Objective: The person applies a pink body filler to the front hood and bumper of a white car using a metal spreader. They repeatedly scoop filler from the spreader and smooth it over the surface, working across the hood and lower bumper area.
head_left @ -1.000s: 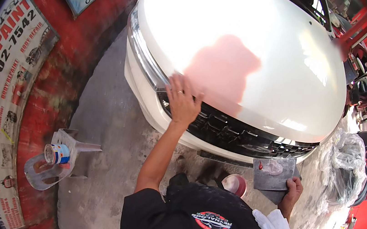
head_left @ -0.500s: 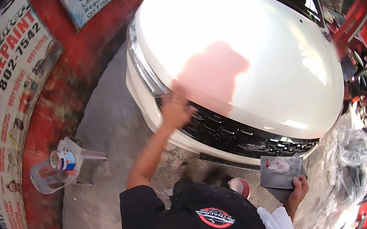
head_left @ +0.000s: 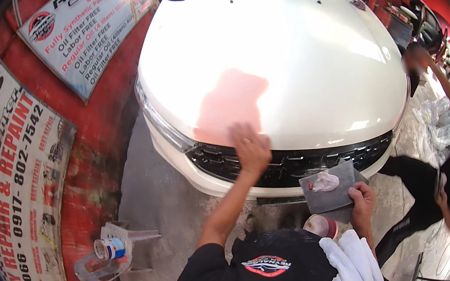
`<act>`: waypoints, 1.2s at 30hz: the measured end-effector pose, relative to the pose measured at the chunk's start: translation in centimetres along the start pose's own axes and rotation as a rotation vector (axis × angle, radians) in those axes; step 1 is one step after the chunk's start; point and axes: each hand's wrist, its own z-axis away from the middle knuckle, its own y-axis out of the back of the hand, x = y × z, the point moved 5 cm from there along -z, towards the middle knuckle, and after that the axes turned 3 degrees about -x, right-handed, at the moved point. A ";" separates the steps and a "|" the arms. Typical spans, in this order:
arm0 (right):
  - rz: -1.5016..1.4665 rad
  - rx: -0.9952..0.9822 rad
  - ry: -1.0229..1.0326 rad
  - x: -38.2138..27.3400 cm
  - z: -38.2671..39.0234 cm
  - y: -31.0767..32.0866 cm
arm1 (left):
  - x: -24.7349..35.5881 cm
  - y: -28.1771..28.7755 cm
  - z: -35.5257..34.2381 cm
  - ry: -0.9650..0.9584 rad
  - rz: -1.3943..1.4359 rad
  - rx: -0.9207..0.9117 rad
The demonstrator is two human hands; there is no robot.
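The white car's hood (head_left: 321,90) fills the middle, with a pinkish patch (head_left: 229,104) near its front left edge. I cannot tell whether the patch is filler or a reflection. My left hand (head_left: 250,150) is over the hood's front edge, at the patch's lower right and above the black grille (head_left: 289,169). Its fingers are smeared by motion, and anything in them is hidden. With its thumb on top, my right hand (head_left: 362,202) grips a flat grey plate (head_left: 311,195) by its right side. A pale pink lump of paste (head_left: 325,181) and a small red dab lie on the plate.
A pink-and-white round tub (head_left: 321,226) is below the plate. At the left, a grey stool (head_left: 140,233) bears a blue-labelled can (head_left: 109,248) beside the red wall (head_left: 93,180) with banners. A co-worker in black (head_left: 425,199) is at the right, near clear plastic sheeting (head_left: 438,122).
My left hand has moved right along the hood's front edge. The plate in my right hand is now tilted differently. The view has shifted, and a co-worker has come into it at the right.
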 end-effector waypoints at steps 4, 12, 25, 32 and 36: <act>-0.099 -0.022 -0.025 -0.3 -0.4 -1.0 | 6.0 -1.3 3.7 -0.329 0.260 -0.216; -0.003 0.139 -0.014 1.2 0.7 4.1 | -22.4 1.0 -5.3 0.322 -0.221 0.004; 0.048 0.045 0.056 0.2 -1.8 3.9 | 5.6 -4.3 2.9 -0.314 0.153 -0.282; 0.016 0.173 0.005 3.8 -1.7 5.4 | -20.1 1.1 -1.3 0.514 -0.181 0.035; -0.021 0.109 0.001 3.2 -2.9 3.8 | -2.1 -3.0 2.0 0.216 -0.052 0.004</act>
